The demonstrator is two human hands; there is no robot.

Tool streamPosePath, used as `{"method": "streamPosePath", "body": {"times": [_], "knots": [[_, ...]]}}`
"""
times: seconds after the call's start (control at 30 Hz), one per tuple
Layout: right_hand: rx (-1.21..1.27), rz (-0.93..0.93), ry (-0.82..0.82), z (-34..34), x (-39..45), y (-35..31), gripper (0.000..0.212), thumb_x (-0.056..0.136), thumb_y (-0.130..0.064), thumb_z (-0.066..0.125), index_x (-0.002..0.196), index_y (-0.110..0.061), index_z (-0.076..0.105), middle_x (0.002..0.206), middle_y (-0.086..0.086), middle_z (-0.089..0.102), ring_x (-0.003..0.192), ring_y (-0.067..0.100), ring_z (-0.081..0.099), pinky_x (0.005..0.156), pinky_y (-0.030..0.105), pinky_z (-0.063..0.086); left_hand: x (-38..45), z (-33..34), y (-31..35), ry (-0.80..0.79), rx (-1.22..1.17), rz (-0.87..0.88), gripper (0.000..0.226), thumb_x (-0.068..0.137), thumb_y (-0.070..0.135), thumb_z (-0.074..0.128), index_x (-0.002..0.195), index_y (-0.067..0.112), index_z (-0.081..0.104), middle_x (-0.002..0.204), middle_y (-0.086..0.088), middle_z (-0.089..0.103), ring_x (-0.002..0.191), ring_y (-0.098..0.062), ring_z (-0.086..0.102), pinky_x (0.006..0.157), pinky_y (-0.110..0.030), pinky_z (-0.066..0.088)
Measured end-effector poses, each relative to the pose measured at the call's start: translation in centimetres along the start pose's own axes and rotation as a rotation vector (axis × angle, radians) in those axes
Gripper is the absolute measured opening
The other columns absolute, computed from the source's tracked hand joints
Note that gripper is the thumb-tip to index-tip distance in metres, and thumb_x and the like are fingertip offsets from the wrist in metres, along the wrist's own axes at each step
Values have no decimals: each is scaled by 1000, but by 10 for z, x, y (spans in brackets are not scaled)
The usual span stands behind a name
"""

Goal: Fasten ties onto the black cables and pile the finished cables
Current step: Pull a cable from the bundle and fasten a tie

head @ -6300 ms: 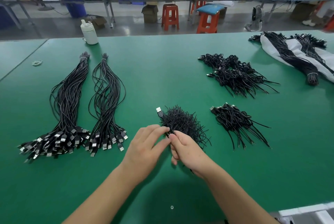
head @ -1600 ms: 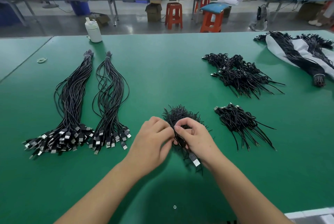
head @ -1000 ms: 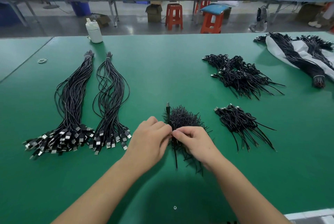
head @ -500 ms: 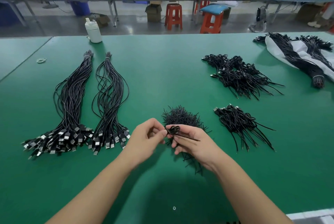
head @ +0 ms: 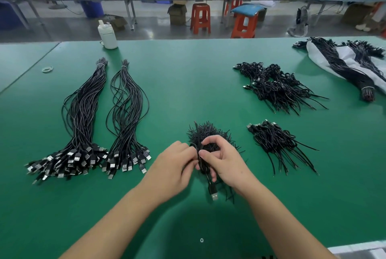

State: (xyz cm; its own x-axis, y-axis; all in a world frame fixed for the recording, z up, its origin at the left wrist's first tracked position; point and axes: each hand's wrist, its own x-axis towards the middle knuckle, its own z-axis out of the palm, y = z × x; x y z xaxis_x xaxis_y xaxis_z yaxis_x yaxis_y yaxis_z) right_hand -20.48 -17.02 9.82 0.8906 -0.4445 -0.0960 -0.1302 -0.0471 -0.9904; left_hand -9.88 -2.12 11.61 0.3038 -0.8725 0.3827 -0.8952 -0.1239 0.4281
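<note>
My left hand [head: 173,166] and my right hand [head: 224,161] meet over the near middle of the green table [head: 188,83]. Both pinch one coiled black cable [head: 203,166], and its USB plug [head: 214,196] hangs down towards me. Whether a tie sits round the cable is hidden by my fingers. Just behind my hands lies a heap of short black ties [head: 205,133]. A small pile of tied cables [head: 275,141] lies to the right, and a larger pile of tied cables [head: 275,87] lies beyond it. Two long bundles of loose cables [head: 83,116] [head: 127,112] lie at the left.
A white bottle [head: 107,36] stands at the table's far edge. A rubber band [head: 47,69] lies far left. Banded cable bundles on a white sheet [head: 346,64] lie at the far right. Red stools [head: 200,18] and benches stand beyond the table.
Both hands have closed tighter round the coiled cable, which has turned so that its USB plug now hangs below my right hand.
</note>
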Motion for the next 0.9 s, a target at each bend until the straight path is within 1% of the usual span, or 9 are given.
{"method": "streamPosePath", "body": {"times": [0.07, 0.2, 0.3, 0.37, 0.5, 0.57, 0.7, 0.8, 0.9], "knots": [[-6, 0, -34, 0, -1, -3, 3, 100, -15, 58, 101, -17, 57, 66, 9, 71, 39, 14, 44, 41, 21, 40, -1, 1, -1, -3, 140, 117, 9, 90, 14, 50, 83, 13, 56, 80, 0, 52, 76, -23, 46, 69, -35, 43], [13, 61, -55, -1, -4, -3, 16, 102, -13, 52, 100, -13, 68, 68, 10, 70, 49, 21, 53, 49, 28, 49, -3, 3, -2, 1, 205, 169, 11, 85, 6, 55, 93, 11, 62, 88, -3, 58, 80, -26, 50, 73, -34, 45], [187, 77, -143, -4, -6, -2, 25, 99, 2, 52, 113, -10, 69, 84, 12, 71, 67, 20, 64, 69, 31, 57, -3, 1, -3, 53, 55, 47, 6, 88, 5, 59, 89, 12, 58, 86, 0, 56, 81, -21, 49, 74, -30, 43], [137, 33, -178, -4, -7, -1, 32, 93, 7, 59, 115, -14, 69, 90, 9, 69, 75, 16, 65, 76, 27, 56, -2, 0, -5, 65, -57, -63, 6, 91, 11, 57, 86, 14, 54, 81, 5, 54, 79, -17, 50, 72, -31, 44], [-187, -69, -47, -4, -6, -3, 18, 95, -14, 65, 83, -26, 71, 70, -12, 58, 60, 7, 54, 61, 22, 48, 0, 2, -7, 62, -201, -176, 16, 91, 16, 61, 83, 26, 51, 75, 14, 55, 72, -5, 50, 68, -19, 42], [-331, -95, -17, -5, -6, -3, 30, 99, -25, 60, 69, -27, 64, 64, -12, 51, 55, 6, 50, 56, 20, 43, 1, 3, -5, 44, -106, -122, 12, 91, 19, 57, 84, 25, 50, 75, 12, 52, 73, -7, 47, 68, -26, 42], [-459, -94, -36, -7, -4, -1, 45, 103, -34, 49, 71, -3, 50, 57, -4, 45, 52, 9, 44, 57, 32, 41, 2, 7, -1, 26, 269, 132, 15, 77, 6, 57, 87, 16, 54, 78, 0, 55, 72, -26, 48, 63, -40, 44], [-197, 48, -105, -9, -3, 2, 49, 104, -35, 48, 75, 4, 48, 63, 4, 45, 56, 16, 48, 58, 34, 48, 2, 12, -2, 78, 445, 308, 28, 67, 1, 51, 91, 14, 56, 83, -4, 60, 72, -29, 51, 63, -39, 43], [25, 155, -134, -13, -4, 3, 43, 102, -35, 52, 71, -6, 60, 62, 2, 52, 57, 18, 48, 55, 32, 47, 5, 18, -6, 147, 442, 344, 28, 70, -2, 57, 93, 13, 58, 88, -4, 62, 75, -29, 53, 68, -37, 42]]}}
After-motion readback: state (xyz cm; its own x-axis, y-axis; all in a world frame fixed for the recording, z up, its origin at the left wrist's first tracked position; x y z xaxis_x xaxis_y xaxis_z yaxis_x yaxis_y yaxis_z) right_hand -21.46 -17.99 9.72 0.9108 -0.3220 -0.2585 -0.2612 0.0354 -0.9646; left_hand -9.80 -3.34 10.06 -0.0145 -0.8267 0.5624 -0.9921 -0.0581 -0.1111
